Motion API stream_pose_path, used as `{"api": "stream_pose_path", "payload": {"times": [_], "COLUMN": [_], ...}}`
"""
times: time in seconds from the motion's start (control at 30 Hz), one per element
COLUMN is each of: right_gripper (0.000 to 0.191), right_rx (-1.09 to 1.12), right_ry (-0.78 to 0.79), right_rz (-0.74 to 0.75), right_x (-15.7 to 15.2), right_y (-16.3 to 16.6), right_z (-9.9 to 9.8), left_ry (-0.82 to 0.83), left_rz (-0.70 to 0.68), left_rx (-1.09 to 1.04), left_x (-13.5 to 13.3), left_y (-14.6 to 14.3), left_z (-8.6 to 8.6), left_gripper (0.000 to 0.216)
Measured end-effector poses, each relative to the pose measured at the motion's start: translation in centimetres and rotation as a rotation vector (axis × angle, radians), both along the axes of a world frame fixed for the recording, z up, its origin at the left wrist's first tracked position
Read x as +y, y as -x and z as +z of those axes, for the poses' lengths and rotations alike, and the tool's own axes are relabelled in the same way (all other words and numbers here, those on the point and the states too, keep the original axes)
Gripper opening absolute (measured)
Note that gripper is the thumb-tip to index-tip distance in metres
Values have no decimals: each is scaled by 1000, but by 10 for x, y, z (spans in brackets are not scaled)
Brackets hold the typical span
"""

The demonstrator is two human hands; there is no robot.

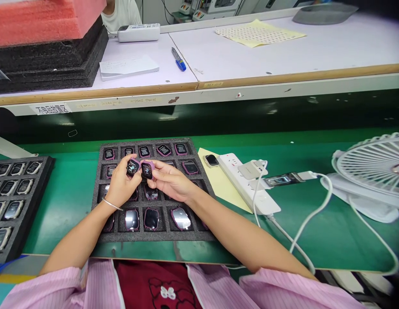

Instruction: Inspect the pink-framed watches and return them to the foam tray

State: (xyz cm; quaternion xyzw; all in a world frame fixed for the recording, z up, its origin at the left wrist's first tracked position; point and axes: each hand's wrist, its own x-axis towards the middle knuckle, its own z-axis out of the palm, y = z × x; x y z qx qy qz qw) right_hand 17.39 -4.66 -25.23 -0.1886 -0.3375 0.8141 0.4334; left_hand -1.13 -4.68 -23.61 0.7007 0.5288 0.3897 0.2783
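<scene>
My left hand (122, 182) is closed around a purple smartwatch case (132, 167) with its screen lit. Close beside it, my right hand (169, 178) grips a second purple smartwatch case (147, 170), also lit. Both are held over a grey foam tray (143, 236) whose compartments hold several more purple watch cases. In the back row, a watch case (144, 151) shows white text on its screen. The front row has dark, glossy screens, such as this watch case (151, 219). My hands and forearms hide part of the tray's middle.
At left lies another foam tray (46, 180) of silver-framed watches. To the right are a yellow sheet (231, 193), a single watch (211, 160), a white power strip (247, 182) with cables and a white fan (376, 171). Foam blocks (47, 56) and a pen (178, 59) occupy the shelf, with a person behind.
</scene>
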Motion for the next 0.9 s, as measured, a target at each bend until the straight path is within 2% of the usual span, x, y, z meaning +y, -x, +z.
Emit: {"api": "stream_pose_path", "payload": {"times": [0.3,0.57,0.77,0.9], "right_gripper": [50,46,42,44], "right_rx": [-24,-5,-26,-39], "right_ry": [20,1,-9,-13], "right_rz": [-17,-23,-25,-25], "right_x": [1,0,0,0], "right_y": [0,0,0,0], "right_z": [1,3,2,2], "left_ry": [13,0,54,-5], "left_rz": [20,0,-14,-15], "left_rx": [-38,-49,-86,-51], "left_x": [1,0,0,1], "left_y": [0,0,-2,0], "left_z": [-2,2,1,-1], "left_gripper": [49,43,44,41]}}
